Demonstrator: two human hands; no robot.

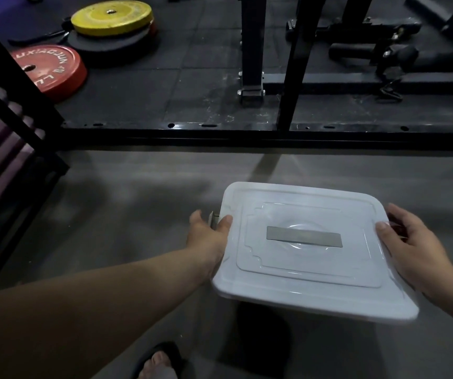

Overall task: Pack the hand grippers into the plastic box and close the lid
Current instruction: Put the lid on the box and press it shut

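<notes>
A white plastic box [310, 272] with its lid on hangs above the grey floor, held between both hands. The lid has a grey handle strip [304, 236] at its middle. My left hand [209, 236] grips the box's left side, thumb on the lid edge, beside a grey side latch [214, 218]. My right hand [416, 250] grips the right side, thumb on the lid's rim. The lid hides the inside of the box, and no hand grippers show.
Red weight plate [53, 69] and yellow weight plate [112, 17] lie on the black mat at the far left. A black rack frame [252, 50] stands ahead. A dark rack [4, 149] stands at the left. My sandalled foot [159, 362] is below.
</notes>
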